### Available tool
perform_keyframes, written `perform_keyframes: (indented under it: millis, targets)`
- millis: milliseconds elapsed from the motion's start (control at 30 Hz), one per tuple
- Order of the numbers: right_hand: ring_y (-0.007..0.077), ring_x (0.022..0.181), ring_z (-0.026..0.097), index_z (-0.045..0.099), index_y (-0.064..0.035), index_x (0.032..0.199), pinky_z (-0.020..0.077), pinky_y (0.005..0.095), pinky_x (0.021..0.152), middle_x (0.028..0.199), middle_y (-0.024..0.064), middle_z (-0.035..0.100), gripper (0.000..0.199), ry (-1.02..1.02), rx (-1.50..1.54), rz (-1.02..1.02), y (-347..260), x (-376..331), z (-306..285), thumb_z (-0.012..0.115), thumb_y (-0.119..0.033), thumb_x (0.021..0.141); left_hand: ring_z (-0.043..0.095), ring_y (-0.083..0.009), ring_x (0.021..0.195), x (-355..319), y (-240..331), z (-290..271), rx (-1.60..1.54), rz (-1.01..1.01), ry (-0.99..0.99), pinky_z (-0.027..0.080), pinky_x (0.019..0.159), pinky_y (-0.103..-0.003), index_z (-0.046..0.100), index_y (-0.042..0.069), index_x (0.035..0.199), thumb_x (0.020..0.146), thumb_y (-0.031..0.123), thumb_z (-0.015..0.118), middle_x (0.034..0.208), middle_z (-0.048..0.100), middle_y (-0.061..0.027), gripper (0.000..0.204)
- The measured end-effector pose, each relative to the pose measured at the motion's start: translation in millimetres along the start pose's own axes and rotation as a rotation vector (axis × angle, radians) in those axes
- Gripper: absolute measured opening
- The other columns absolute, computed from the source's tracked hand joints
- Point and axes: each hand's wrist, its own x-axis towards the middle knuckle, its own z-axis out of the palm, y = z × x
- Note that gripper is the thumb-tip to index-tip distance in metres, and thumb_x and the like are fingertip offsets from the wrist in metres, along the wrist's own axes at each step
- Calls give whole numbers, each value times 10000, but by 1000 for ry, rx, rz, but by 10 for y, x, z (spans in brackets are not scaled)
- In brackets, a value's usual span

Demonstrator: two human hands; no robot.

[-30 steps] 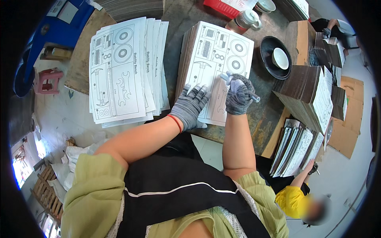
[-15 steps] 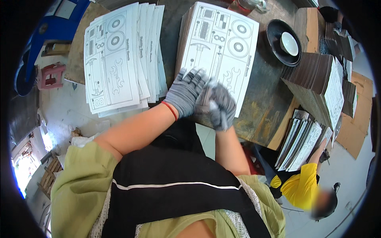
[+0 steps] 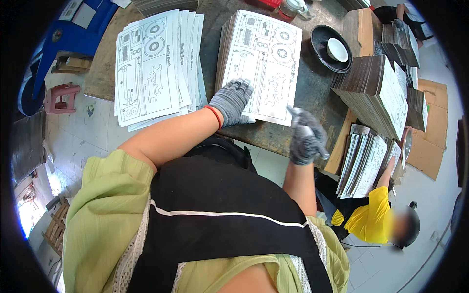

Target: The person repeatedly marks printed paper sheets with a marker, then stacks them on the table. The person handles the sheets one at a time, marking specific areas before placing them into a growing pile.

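Observation:
My left hand point(image 3: 233, 103), in a grey glove, lies with its fingers stretched out on the lower left part of a printed sheet. That white sheet point(image 3: 264, 63), with line drawings of tools and wheels, tops a thick stack of brown-edged boards on the table. Off the sheet's lower right corner, my gloved right hand point(image 3: 308, 138) is raised by the table's edge. Its fingers are curled in and slightly blurred; what they hold, if anything, I cannot make out. Left of the stack, a fanned pile of similar printed sheets point(image 3: 149, 68) overhangs the table's near edge.
On the dark table point(image 3: 273, 139) stand a black bowl point(image 3: 317, 36) with a white cup point(image 3: 337, 50) inside and a glass jar point(image 3: 291, 9). Board stacks point(image 3: 364, 80) rise at right. A person in yellow point(image 3: 369, 219) handles boards there. A pink stool point(image 3: 62, 97) is left.
My right hand has moved right, away from my left hand and off the sheet's near edge. My left hand stays on the sheet. The whole view has shifted a little.

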Motion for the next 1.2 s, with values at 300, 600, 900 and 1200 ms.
perform_keyframes:
  millis: [300, 600, 900, 1200]
  targets:
    - [230, 680, 518, 626, 39, 762, 426, 471, 876, 680, 106, 566, 201, 41, -114, -128, -618, 225, -97, 605, -161, 766, 594, -350, 937, -1007, -723, -709, -471, 79, 1027, 485, 835, -364, 429, 109, 1313, 816, -25, 444, 1094, 572, -204, 514]
    - [285, 836, 604, 647, 40, 781, 438, 462, 885, 783, 152, 632, 320, 79, -163, 55, -84, 269, 266, 624, -279, 788, 364, -348, 1271, -2193, -1299, 90, -5, -735, -65, 248, 1084, -418, 427, 174, 1341, 705, 39, 515, 1405, 368, -163, 656]
    - [207, 675, 599, 629, 31, 787, 508, 358, 713, 737, 118, 630, 288, 160, -110, 182, 1122, 752, 408, 572, -251, 800, 101, -331, 1380, -327, -163, -93, -145, -9, 95, 14, 1116, -483, 280, 93, 1402, 709, 566, 602, 1464, 222, -160, 899]
    - [213, 861, 635, 654, 19, 888, 482, 280, 798, 923, 119, 662, 198, -21, -445, 110, 1494, 723, 387, 560, -68, 737, 188, -309, 1368, 155, -107, 158, -27, -24, -4, 47, 1104, -512, 199, 91, 1441, 698, 690, 547, 1479, 211, -155, 1016]
